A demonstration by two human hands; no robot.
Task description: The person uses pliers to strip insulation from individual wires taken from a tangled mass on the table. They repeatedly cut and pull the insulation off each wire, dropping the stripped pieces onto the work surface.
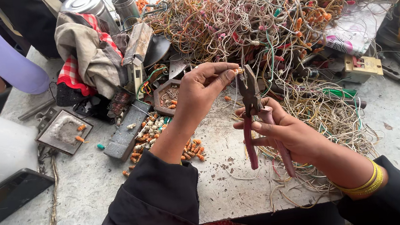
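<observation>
Stripping step in hand: left hand (201,89) pinches a small connector (239,70) into the pliers (252,108) gripped by right hand (286,134). Next likely needs a squeeze and pull.

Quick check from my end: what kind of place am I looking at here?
Probably a small wire-salvage or scrap workbench. A big tangled wire heap covers the grey table, loose orange connectors lie sorted out, and the right hand works pliers.
</observation>
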